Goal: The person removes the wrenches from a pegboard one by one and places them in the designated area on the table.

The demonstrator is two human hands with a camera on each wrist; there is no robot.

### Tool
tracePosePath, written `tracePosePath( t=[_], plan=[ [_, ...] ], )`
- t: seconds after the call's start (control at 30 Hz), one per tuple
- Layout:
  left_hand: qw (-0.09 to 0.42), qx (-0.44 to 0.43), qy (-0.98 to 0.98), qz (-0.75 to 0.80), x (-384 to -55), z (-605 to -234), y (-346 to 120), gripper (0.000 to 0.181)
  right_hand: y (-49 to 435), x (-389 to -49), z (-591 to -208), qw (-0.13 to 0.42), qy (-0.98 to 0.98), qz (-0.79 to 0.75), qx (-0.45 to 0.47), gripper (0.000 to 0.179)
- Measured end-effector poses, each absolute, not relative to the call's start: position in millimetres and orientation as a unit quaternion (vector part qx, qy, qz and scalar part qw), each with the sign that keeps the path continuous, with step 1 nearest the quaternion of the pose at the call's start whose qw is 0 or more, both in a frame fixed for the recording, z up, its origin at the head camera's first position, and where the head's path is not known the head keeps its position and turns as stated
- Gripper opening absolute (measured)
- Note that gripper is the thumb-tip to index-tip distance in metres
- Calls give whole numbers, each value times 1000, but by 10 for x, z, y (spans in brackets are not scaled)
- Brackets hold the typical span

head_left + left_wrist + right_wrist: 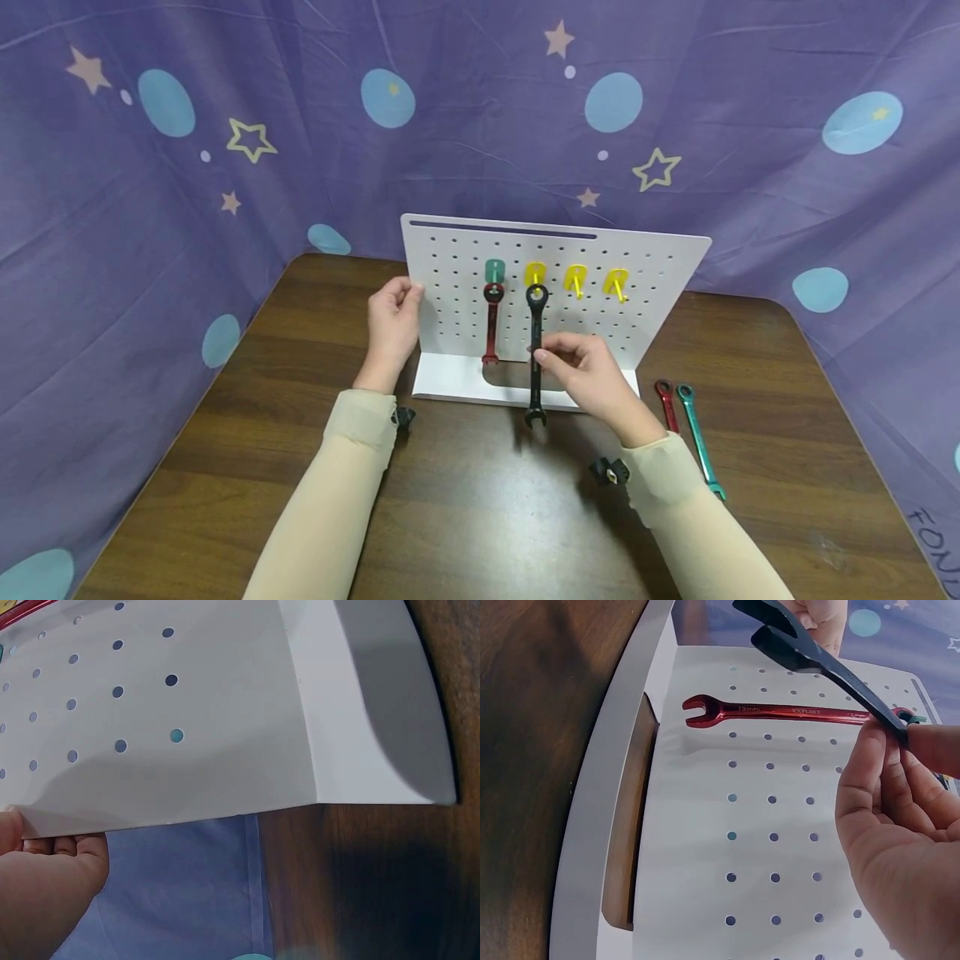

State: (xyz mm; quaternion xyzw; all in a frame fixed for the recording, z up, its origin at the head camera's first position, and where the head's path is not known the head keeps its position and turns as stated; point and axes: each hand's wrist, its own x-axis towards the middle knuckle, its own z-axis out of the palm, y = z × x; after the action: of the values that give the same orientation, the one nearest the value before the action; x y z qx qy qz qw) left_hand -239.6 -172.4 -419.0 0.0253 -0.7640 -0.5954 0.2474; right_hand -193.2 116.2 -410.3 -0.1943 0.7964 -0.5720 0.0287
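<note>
My right hand (588, 375) pinches a black combination wrench (536, 358) by its shaft, thumb in front. The wrench's ring end overlaps the leftmost yellow hook (535, 273) in the head view, and its open end points down, tilted out from the board in the right wrist view. My left hand (395, 321) grips the left edge of the white pegboard (457, 325), fingers behind it and thumb on the front. A red wrench (491, 325) hangs by its ring from the green hook (494, 270), left of the black one.
Two more yellow hooks (575, 282) sit to the right on the pegboard. Right of its base, a second red wrench (666, 404) and a teal wrench (701, 440) lie on the wooden table (480, 517). A purple curtain (480, 167) hangs behind.
</note>
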Motion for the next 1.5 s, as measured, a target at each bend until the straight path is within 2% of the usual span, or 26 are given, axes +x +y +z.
tracePosePath(
  t=[1.03, 1.5],
  plan=[
    [248, 32, -766, -592, -2383, -4194, -1713, 15, 1300, -1851, -4106, 9, 801, -562, -209, 12],
    [259, 21, -767, -586, -2386, -4179, -1713, 15, 1468, -1796, -4165, 19, 791, -578, -201, 11]
  ],
)
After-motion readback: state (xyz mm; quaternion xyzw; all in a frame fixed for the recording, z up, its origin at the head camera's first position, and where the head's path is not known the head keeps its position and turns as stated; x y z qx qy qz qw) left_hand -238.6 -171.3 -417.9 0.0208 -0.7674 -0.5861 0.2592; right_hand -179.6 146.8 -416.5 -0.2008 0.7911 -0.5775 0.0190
